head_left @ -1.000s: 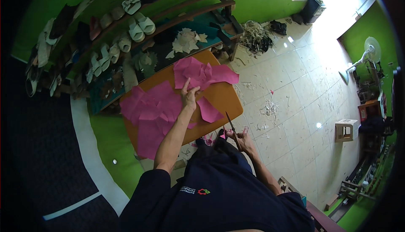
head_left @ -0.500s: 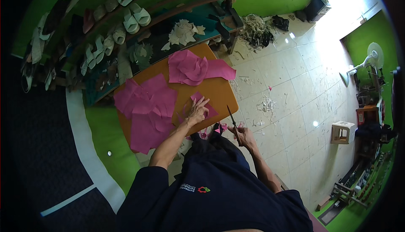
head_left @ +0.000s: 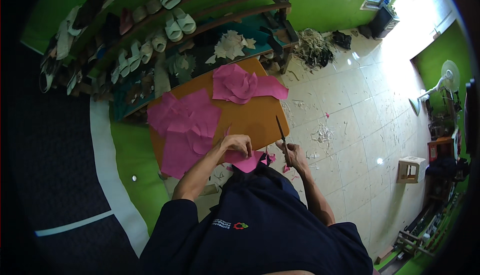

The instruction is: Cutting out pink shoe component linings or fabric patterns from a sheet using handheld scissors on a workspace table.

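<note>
At the near edge of the orange-brown table point(head_left: 260, 122), my left hand point(head_left: 237, 143) pinches a pink sheet piece point(head_left: 246, 162), which hangs over the edge above my lap. Off the table's right corner, my right hand point(head_left: 295, 155) grips dark scissors point(head_left: 281, 127) with their long, narrow blades pointing away from me. A heap of pink cut sheets point(head_left: 184, 120) covers the table's left part. Farther back lies a second stack of pink pieces point(head_left: 235, 83), one strip reaching past the right edge. Small pink scraps point(head_left: 270, 158) show near my knees.
Sandals point(head_left: 180, 24) line a wooden rack point(head_left: 245, 9) behind the table, with pale cut pieces point(head_left: 231, 44) on its lowest shelf. Scraps point(head_left: 322, 133) litter the tiled floor to the right. A scrap pile point(head_left: 315, 50), white stool point(head_left: 411, 169) and fan point(head_left: 450, 77) stand farther off.
My left hand has drawn the pink piece off the tabletop toward me, over the near edge. The scissors stay in my right hand. The whole view has shifted slightly.
</note>
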